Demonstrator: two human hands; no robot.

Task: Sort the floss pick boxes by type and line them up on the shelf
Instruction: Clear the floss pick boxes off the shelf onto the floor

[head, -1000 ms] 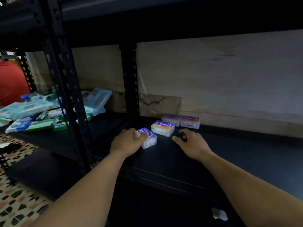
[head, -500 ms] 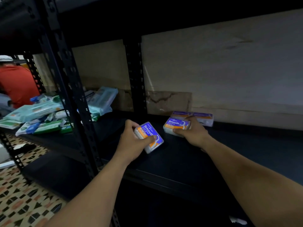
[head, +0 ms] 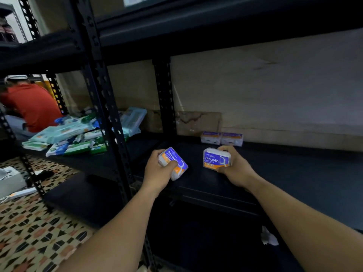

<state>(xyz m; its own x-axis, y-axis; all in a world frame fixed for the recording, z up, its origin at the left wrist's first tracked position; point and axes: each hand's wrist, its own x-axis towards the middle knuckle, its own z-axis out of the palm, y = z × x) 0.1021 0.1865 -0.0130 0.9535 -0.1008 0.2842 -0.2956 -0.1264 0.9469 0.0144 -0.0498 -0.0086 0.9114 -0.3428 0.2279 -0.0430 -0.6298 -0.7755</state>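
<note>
My left hand [head: 157, 171] grips a clear floss pick box [head: 174, 162] with a blue and orange "Smooth" label, tilted and lifted above the black shelf [head: 294, 173]. My right hand [head: 235, 169] holds a second box of the same kind [head: 216, 159], label facing me, just above the shelf. Two more boxes of this kind, one [head: 210, 137] beside the other [head: 231, 138], stand side by side at the back of the shelf against the wall.
A black upright post [head: 106, 107] rises left of my left hand. Beyond it the shelf carries a heap of wipe packs [head: 64, 138]. A person in a red shirt [head: 31, 107] crouches at far left. Patterned floor tiles [head: 29, 232] lie below.
Both hands took hold of a box and lifted it off the shelf. The right-hand box has come forward, away from the back pair, and been turned with its label toward me.
</note>
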